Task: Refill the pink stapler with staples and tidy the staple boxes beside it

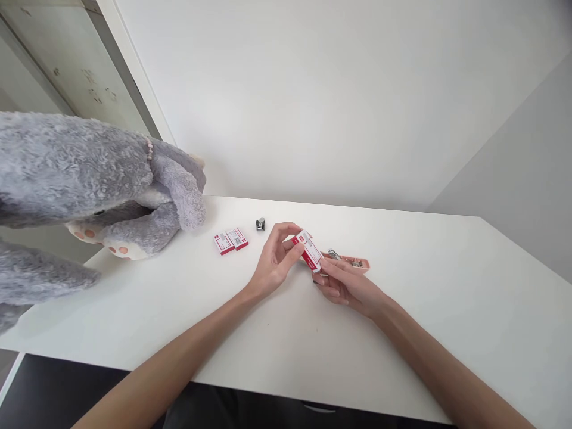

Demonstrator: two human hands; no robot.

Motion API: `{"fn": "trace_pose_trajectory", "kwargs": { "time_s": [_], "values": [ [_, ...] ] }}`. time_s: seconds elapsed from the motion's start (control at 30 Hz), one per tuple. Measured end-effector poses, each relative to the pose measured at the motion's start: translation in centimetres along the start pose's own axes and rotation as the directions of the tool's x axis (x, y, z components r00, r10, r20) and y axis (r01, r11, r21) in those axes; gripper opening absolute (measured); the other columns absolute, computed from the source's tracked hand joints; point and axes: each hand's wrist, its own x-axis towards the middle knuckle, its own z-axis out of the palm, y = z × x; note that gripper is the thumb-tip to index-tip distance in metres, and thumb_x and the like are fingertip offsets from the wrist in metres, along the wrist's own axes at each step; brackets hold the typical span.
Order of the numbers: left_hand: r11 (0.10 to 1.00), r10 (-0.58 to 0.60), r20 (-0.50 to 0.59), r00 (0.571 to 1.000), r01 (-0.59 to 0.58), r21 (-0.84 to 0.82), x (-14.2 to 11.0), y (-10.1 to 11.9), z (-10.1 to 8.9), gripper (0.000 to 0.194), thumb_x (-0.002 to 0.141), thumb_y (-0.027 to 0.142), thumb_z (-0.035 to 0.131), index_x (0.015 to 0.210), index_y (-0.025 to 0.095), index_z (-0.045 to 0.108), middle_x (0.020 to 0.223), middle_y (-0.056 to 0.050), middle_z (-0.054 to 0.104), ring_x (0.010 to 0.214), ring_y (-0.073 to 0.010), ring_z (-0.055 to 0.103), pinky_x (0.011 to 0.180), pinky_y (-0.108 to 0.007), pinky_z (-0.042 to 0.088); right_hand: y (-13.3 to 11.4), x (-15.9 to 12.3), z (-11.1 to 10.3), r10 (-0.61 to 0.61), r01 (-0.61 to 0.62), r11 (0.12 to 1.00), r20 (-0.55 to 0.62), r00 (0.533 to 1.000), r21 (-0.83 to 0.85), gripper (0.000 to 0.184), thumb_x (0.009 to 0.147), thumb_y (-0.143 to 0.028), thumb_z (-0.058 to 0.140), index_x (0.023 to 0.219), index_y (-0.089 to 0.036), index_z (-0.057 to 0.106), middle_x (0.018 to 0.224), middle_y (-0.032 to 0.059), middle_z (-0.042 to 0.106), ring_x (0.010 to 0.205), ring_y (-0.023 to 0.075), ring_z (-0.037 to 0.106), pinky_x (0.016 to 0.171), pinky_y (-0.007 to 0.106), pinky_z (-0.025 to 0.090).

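A small red-and-white staple box [310, 252] is held tilted above the white table, between both hands. My left hand [279, 253] pinches its upper left end with thumb and fingers. At its lower right end my right hand [346, 283] is closed on it, with the other fingers curled below. Just behind my right hand lies a peach-coloured stapler [363, 263] with metal parts showing; the hands and the box cover part of it. Two similar staple boxes [230, 241] lie side by side, left of my left hand. Near them is a small black-and-metal staple remover [260, 224].
A large grey plush toy [156, 196] takes up the left end of the white table [286, 345]. Behind the table's back edge rises a white wall [313, 107]. The table's front edge runs close to my body.
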Motion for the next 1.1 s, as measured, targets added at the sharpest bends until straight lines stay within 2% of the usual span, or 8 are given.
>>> {"fn": "trace_pose_trajectory", "kwargs": {
  "time_s": [0.2,0.4,0.57,0.7,0.77,0.87,0.97,1.1],
  "values": [
    [1.0,-0.002,0.12,0.993,0.003,-0.008,-0.1,-0.1,-0.1,0.035,0.103,0.045,0.063,0.131,0.026,0.054,0.107,-0.007,0.068,0.099,-0.0204,0.068,0.094,-0.038,0.055,0.4,0.0,-0.3,-0.027,0.027,0.997,0.01,1.0,-0.065,0.053,0.092,-0.069,0.069,0.078,-0.019,0.058,0.066,-0.0056,0.045,0.046,0.0039,0.03,0.042,0.021,0.02],
    [0.999,-0.034,0.11,0.993,0.034,0.002,0.0,0.5,-0.1,0.036,0.102,0.047,0.064,0.128,0.023,0.055,0.105,-0.007,0.069,0.099,-0.0207,0.067,0.091,-0.035,0.054,0.6,0.1,-0.3,-0.018,0.017,0.997,-0.009,1.0,-0.072,0.053,0.092,-0.069,0.069,0.078,-0.019,0.057,0.065,-0.0062,0.044,0.047,0.0038,0.029,0.043,0.021,0.019],
    [0.992,0.012,-0.134,0.991,0.005,0.13,0.4,0.1,-0.5,0.038,0.101,0.054,0.062,0.126,0.025,0.061,0.106,-0.006,0.067,0.094,-0.0189,0.063,0.087,-0.033,0.052,0.3,0.0,-0.3,-0.025,0.028,0.996,0.043,0.999,-0.086,0.04,0.094,-0.059,0.073,0.088,-0.021,0.061,0.07,-0.0051,0.047,0.051,0.0055,0.032,0.045,0.022,0.024],
    [0.938,0.156,-0.379,0.912,-0.016,0.347,1.3,-0.8,-1.9,0.038,0.107,0.056,0.048,0.126,0.026,0.063,0.103,-0.005,0.066,0.094,-0.0195,0.061,0.087,-0.033,0.049,0.0,-0.2,0.0,0.022,-0.016,0.995,0.061,0.998,-0.103,0.033,0.091,-0.05,0.08,0.093,-0.021,0.064,0.072,-0.0046,0.049,0.056,0.0074,0.036,0.048,0.023,0.029],
    [0.862,0.242,-0.419,0.875,0.004,0.507,1.8,-1.3,-3.1,0.037,0.107,0.052,0.046,0.127,0.025,0.062,0.103,-0.006,0.067,0.097,-0.0206,0.062,0.091,-0.036,0.047,0.0,-0.2,0.1,0.026,-0.019,0.995,0.068,0.997,-0.1,0.031,0.091,-0.048,0.081,0.094,-0.021,0.065,0.072,-0.0046,0.049,0.056,0.0077,0.036,0.049,0.024,0.031],
    [0.637,0.342,-0.394,0.853,0.097,0.765,2.5,-1.8,-5.1,0.03,0.105,0.044,0.052,0.122,0.022,0.062,0.105,-0.007,0.071,0.097,-0.0229,0.063,0.099,-0.041,0.042,0.0,-0.2,0.1,0.016,-0.01,0.996,0.077,0.997,-0.083,0.029,0.092,-0.047,0.079,0.094,-0.021,0.065,0.073,-0.0042,0.051,0.055,0.0075,0.037,0.05,0.025,0.032],
    [0.509,0.249,-0.396,0.884,0.228,0.83,2.8,-2.0,-6.8,0.028,0.101,0.046,0.055,0.116,0.022,0.06,0.088,-0.004,0.072,0.082,-0.0235,0.064,0.096,-0.044,0.043,0.1,-0.2,0.0,-0.003,0.006,0.999,0.07,0.998,-0.046,0.028,0.093,-0.046,0.079,0.094,-0.021,0.066,0.082,-0.0024,0.055,0.056,0.0065,0.038,0.049,0.024,0.032],
    [0.309,0.237,-0.402,0.884,0.324,0.894,2.9,-2.3,-8.2,0.028,0.096,0.048,0.061,0.105,0.022,0.06,0.086,-0.008,0.071,0.089,-0.0303,0.065,0.099,-0.049,0.04,0.1,-0.2,-0.1,-0.018,0.018,1.0,0.078,0.997,-0.006,0.026,0.092,-0.044,0.08,0.095,-0.021,0.068,0.088,-0.0011,0.057,0.056,0.0054,0.039,0.048,0.023,0.032]
  ]
}}
